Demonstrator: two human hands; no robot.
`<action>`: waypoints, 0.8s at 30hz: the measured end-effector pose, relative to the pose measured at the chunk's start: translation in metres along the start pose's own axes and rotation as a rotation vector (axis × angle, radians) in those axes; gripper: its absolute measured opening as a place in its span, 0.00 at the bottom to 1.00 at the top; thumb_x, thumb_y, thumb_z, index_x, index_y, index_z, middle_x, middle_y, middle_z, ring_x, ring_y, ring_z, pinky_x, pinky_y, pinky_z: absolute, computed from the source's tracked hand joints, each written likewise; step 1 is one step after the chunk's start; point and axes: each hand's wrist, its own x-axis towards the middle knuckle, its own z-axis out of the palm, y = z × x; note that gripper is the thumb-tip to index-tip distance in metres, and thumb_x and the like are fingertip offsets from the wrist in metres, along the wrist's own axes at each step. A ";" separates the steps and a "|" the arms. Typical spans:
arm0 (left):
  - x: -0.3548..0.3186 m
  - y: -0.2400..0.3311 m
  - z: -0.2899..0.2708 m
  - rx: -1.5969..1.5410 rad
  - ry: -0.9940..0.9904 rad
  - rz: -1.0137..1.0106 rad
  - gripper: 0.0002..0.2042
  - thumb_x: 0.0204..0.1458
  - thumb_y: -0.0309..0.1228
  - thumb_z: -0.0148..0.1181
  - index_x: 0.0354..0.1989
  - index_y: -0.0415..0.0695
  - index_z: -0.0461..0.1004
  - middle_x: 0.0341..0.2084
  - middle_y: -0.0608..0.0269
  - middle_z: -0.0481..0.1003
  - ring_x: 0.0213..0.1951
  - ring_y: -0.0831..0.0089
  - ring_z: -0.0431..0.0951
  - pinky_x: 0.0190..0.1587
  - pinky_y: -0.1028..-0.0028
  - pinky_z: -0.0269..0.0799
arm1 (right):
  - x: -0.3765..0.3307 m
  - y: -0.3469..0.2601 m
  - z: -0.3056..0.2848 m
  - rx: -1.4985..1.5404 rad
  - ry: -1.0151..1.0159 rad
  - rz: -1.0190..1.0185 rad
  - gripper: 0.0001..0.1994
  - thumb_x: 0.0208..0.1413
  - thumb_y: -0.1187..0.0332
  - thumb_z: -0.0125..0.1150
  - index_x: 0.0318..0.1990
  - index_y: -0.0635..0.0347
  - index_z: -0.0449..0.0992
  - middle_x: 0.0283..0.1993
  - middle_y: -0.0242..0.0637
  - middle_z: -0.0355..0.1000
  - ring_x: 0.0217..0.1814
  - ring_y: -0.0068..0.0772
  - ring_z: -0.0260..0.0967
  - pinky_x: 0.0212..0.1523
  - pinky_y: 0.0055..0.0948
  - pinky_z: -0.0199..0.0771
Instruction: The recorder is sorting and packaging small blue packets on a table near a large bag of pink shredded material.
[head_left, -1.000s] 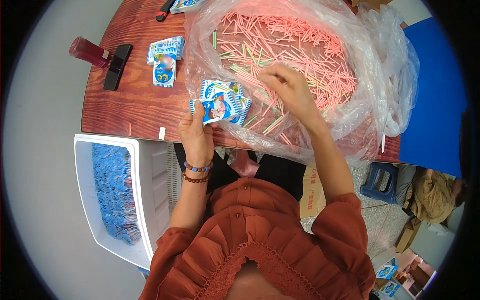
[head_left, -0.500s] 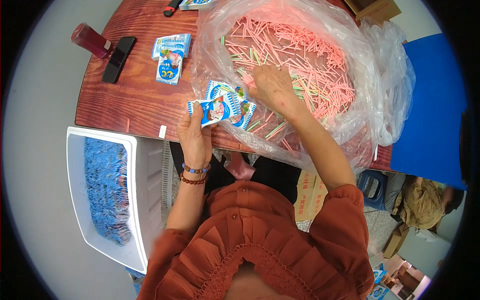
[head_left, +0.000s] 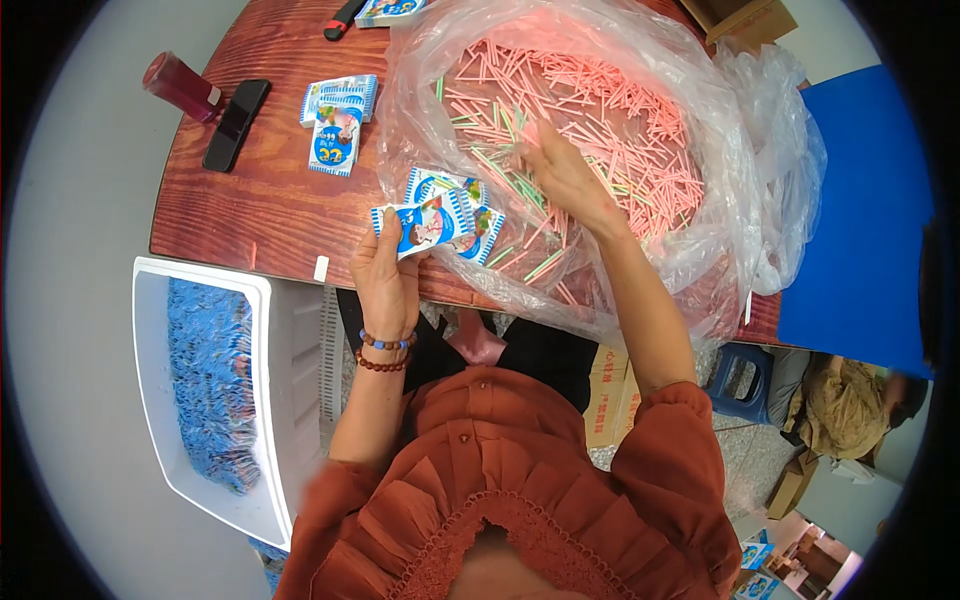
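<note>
My left hand (head_left: 387,270) pinches a small blue-and-white printed packet (head_left: 428,226) between thumb and fingers, near the table's front edge. Two similar packets (head_left: 484,240) lie partly beneath it, on the edge of a clear plastic bag. Inside that wide-open bag (head_left: 415,110) is a loose spread of thin pink sticks (head_left: 655,185), with some green ones among them. Over the middle of the sticks, my right hand (head_left: 570,185) has its fingers drawn together around a few pink and green sticks (head_left: 524,128); its fingertips are partly hidden.
More packets (head_left: 337,125) sit on the wooden table (head_left: 270,205), beside a black phone (head_left: 237,125) and a red-filled bottle (head_left: 182,87). A white foam box (head_left: 270,330) of blue packets stands at the left. Farther back are a box cutter (head_left: 343,20) and a cardboard box (head_left: 755,20).
My right hand has shifted slightly right and toward me, and its fingers have come up from among the sticks. My left hand keeps hold of the packet, almost unmoved.
</note>
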 end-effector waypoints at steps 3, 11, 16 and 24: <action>0.000 0.003 0.007 -0.007 0.001 -0.020 0.10 0.62 0.34 0.52 0.39 0.40 0.76 0.33 0.64 0.78 0.32 0.80 0.77 0.34 0.78 0.72 | -0.011 -0.006 -0.002 0.690 0.211 0.015 0.11 0.64 0.67 0.47 0.46 0.66 0.67 0.37 0.32 0.70 0.44 0.24 0.67 0.45 0.26 0.69; 0.004 -0.008 0.016 -0.020 -0.080 -0.036 0.11 0.62 0.34 0.52 0.40 0.39 0.76 0.35 0.63 0.78 0.35 0.80 0.77 0.36 0.78 0.72 | -0.009 0.027 -0.019 0.809 0.094 0.174 0.11 0.65 0.64 0.50 0.41 0.64 0.73 0.35 0.33 0.74 0.38 0.21 0.68 0.41 0.25 0.67; 0.004 -0.008 0.017 -0.026 -0.067 -0.051 0.11 0.62 0.34 0.52 0.40 0.38 0.75 0.38 0.61 0.78 0.38 0.76 0.77 0.40 0.75 0.72 | -0.009 0.029 -0.022 0.692 0.117 0.069 0.11 0.65 0.66 0.49 0.45 0.64 0.73 0.39 0.38 0.76 0.44 0.28 0.72 0.49 0.27 0.70; 0.013 -0.017 0.032 -0.052 -0.059 -0.044 0.11 0.61 0.36 0.53 0.38 0.39 0.75 0.33 0.62 0.78 0.30 0.78 0.77 0.32 0.78 0.73 | -0.009 0.023 -0.031 1.457 0.234 -0.071 0.08 0.63 0.75 0.45 0.44 0.71 0.68 0.39 0.44 0.73 0.45 0.39 0.73 0.55 0.45 0.74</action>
